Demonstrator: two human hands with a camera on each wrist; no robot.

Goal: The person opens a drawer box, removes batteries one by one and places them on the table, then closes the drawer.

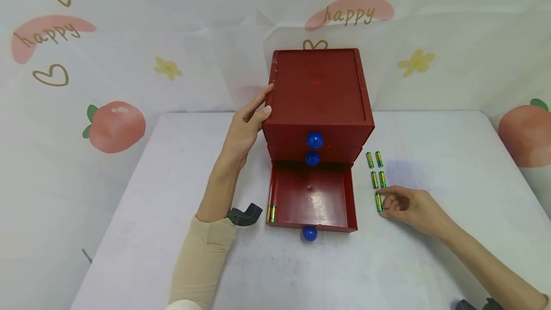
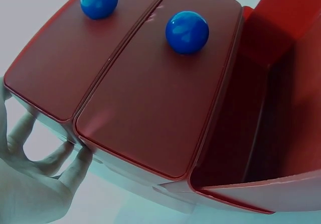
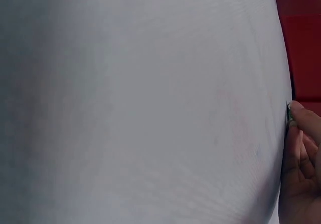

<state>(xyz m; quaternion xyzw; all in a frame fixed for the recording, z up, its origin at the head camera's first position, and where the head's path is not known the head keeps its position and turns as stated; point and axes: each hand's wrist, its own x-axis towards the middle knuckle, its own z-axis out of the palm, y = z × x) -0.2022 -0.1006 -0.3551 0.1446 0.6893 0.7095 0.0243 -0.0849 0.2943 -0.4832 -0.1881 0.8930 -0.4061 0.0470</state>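
Note:
A dark red drawer cabinet (image 1: 318, 87) with blue round knobs stands on the table, its bottom drawer (image 1: 310, 195) pulled out. Two green-and-gold batteries (image 1: 271, 214) lie side by side in that drawer's front left corner. My left hand (image 1: 243, 130) rests against the cabinet's left side, fingers extended; the left wrist view shows this hand (image 2: 37, 169) touching the side near the upper drawers. Right of the drawer, my right hand (image 1: 413, 209) pinches a battery (image 1: 379, 202) end to end between thumb and index finger. Several more batteries (image 1: 374, 180) lie just beyond it in two columns.
A white sheet printed with fruit, hearts and flowers hangs behind the white table (image 1: 275, 271). The open drawer's blue knob (image 1: 310, 233) sticks out toward me. A black curved piece (image 1: 246, 215) sits at my left wrist.

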